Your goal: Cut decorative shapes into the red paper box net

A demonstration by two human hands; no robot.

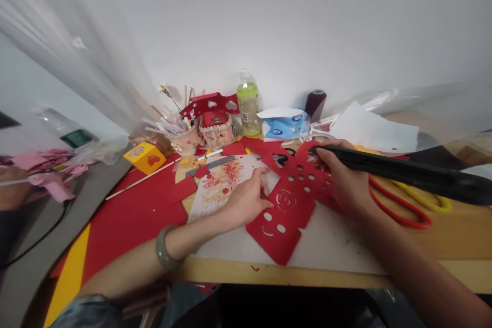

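Observation:
A red paper sheet with cut-outs (282, 236), among them a smiling face, a rose and several round holes, lies on the white board in front of me. My left hand (249, 197), a green bangle at its wrist, has its fingers curled at the sheet's left edge, thumb on the paper. Over the sheet's right part, my right hand (344, 174) is closed round a long black box cutter (400, 164), whose body stretches to the right edge of view. The fingers hide the cutter's tip.
Large red paper (130, 225) covers the left of the table. A yellow box (145, 158), green bottle (248, 105), tissue pack (286, 124) and dark thread spool (315, 105) stand behind. Red-handled scissors (403, 212) lie right. At far left, another person's hand (13, 187) is near a pink glue gun (54, 187).

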